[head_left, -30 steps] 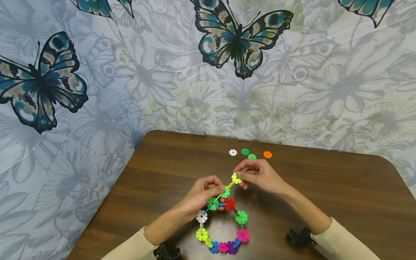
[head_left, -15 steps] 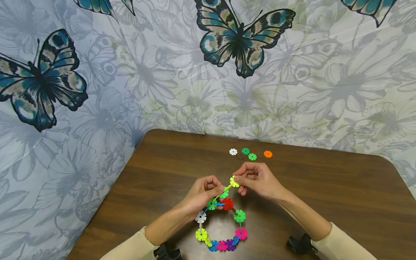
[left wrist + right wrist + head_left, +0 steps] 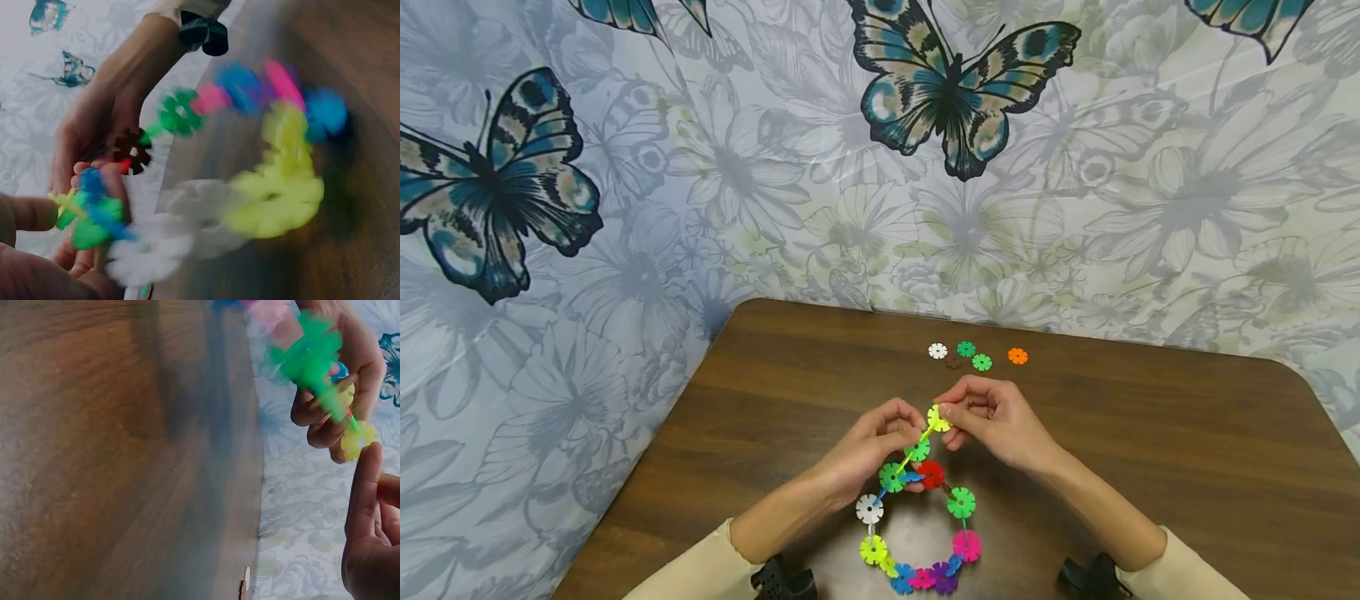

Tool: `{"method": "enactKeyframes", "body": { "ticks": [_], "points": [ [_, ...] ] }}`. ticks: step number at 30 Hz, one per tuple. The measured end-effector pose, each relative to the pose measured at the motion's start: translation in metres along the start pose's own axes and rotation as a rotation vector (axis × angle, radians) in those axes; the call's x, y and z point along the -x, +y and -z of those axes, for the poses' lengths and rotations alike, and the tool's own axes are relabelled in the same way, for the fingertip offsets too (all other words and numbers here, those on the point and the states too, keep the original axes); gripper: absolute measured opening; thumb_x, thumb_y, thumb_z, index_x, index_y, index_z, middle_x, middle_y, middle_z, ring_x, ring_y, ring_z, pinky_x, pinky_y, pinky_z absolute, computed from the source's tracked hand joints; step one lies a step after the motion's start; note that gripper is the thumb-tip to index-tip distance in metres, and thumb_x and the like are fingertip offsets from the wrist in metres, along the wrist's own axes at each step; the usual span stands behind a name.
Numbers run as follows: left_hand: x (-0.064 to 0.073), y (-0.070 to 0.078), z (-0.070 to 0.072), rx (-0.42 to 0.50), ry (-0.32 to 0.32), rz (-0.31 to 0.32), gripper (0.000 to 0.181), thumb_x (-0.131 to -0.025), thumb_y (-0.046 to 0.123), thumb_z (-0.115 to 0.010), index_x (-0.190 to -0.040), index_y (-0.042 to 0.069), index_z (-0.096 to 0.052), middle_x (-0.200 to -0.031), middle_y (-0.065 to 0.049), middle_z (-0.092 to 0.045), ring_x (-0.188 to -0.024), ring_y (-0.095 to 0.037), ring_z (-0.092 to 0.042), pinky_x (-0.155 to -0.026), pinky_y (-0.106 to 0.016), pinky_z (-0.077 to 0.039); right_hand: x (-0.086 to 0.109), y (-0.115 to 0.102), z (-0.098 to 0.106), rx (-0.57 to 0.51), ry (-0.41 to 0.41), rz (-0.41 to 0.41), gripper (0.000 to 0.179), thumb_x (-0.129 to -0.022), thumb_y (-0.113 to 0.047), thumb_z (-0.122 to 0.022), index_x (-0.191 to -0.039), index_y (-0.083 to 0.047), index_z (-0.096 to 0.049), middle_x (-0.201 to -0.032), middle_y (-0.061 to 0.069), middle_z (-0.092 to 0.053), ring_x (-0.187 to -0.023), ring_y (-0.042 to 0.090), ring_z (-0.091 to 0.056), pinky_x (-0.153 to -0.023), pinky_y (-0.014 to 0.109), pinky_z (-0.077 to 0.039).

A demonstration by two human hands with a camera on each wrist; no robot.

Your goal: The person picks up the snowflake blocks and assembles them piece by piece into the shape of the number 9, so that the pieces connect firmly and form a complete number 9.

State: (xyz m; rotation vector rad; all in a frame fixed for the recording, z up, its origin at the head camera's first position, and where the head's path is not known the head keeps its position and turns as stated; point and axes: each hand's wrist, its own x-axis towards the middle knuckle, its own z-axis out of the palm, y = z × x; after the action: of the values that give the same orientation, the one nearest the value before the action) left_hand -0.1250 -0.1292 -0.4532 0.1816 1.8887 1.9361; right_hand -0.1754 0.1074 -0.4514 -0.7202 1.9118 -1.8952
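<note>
A ring of slotted plastic snowflake discs hangs from my left hand (image 3: pixel 876 442), its white disc (image 3: pixel 869 508), red disc (image 3: pixel 932 474) and pink disc (image 3: pixel 967 546) showing among other colours. My left thumb and fingers pinch it at the top, around the green discs (image 3: pixel 917 449). A short yellow-and-green tail rises from there to a yellow disc (image 3: pixel 937 418). My right hand (image 3: pixel 1000 423) pinches that yellow disc between thumb and finger. In the left wrist view, a brown disc (image 3: pixel 131 151) and a large yellow disc (image 3: pixel 275 203) are part of the ring, partly blurred.
Loose discs lie toward the back of the brown table (image 3: pixel 775 375): a white disc (image 3: pixel 937 351), two green ones, a dark brown one and an orange disc (image 3: pixel 1017 356). Behind the table's far edge hangs a butterfly-patterned cloth (image 3: pixel 850 208).
My right hand has come slightly down and left with the yellow disc, closer to my left hand. The ring has swayed and now hangs slightly lower and farther right.
</note>
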Motion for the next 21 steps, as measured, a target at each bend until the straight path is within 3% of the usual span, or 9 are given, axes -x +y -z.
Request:
{"method": "enactKeyframes", "body": {
  "ticks": [5,11,14,17,21],
  "points": [
    [-0.002,0.005,-0.002,-0.121,-0.024,0.0,0.023,-0.107,0.024,-0.06,-0.123,0.007,-0.058,-0.111,-0.005,-0.056,-0.105,-0.022,-0.056,-0.083,-0.039,-0.05,-0.002,-0.001,0.003,-0.048,-0.079,-0.075,0.019,-0.105,-0.006,-0.062,-0.12,0.004,-0.067,-0.104,0.026,-0.074,-0.083,0.035,-0.077,-0.08,0.045,-0.065],
    [-0.01,0.001,-0.003,-0.162,0.046,-0.084,0.017,-0.102,0.022,-0.068,-0.11,0.006,-0.066,-0.105,-0.005,-0.06,-0.08,-0.017,-0.058,-0.066,-0.031,-0.05,-0.001,-0.002,0.007,-0.055,-0.13,-0.047,0.027,-0.105,-0.005,-0.063,-0.124,0.011,-0.052,-0.099,0.033,-0.072,-0.089,0.06,-0.07,-0.079,0.049,-0.064],
    [-0.013,-0.001,-0.002,-0.159,0.073,-0.103,0.015,-0.101,0.019,-0.069,-0.104,0.005,-0.068,-0.099,-0.002,-0.062,-0.074,-0.014,-0.057,-0.063,-0.028,-0.048,-0.005,0.0,0.013,0.001,-0.153,-0.035,0.029,-0.105,-0.009,-0.064,-0.124,0.01,-0.052,-0.095,0.029,-0.073,-0.088,0.06,-0.069,-0.077,0.052,-0.064],
    [-0.014,-0.004,-0.001,-0.153,0.085,-0.098,0.014,-0.1,0.019,-0.069,-0.102,0.005,-0.068,-0.096,-0.001,-0.063,-0.079,-0.015,-0.059,-0.065,-0.029,-0.047,-0.015,0.008,0.028,0.146,-0.113,-0.038,0.022,-0.107,-0.015,-0.063,-0.121,0.002,-0.06,-0.095,0.024,-0.073,-0.087,0.052,-0.071,-0.073,0.048,-0.065],
    [-0.011,-0.005,0.001,-0.141,0.085,-0.074,0.016,-0.099,0.022,-0.07,-0.104,0.006,-0.068,-0.095,-0.002,-0.065,-0.088,-0.019,-0.063,-0.071,-0.036,-0.048,-0.038,0.028,0.057,0.487,0.021,-0.05,0.017,-0.106,-0.019,-0.065,-0.116,-0.007,-0.07,-0.098,0.013,-0.073,-0.081,0.034,-0.07,-0.069,0.037,-0.061]
  ]
}}
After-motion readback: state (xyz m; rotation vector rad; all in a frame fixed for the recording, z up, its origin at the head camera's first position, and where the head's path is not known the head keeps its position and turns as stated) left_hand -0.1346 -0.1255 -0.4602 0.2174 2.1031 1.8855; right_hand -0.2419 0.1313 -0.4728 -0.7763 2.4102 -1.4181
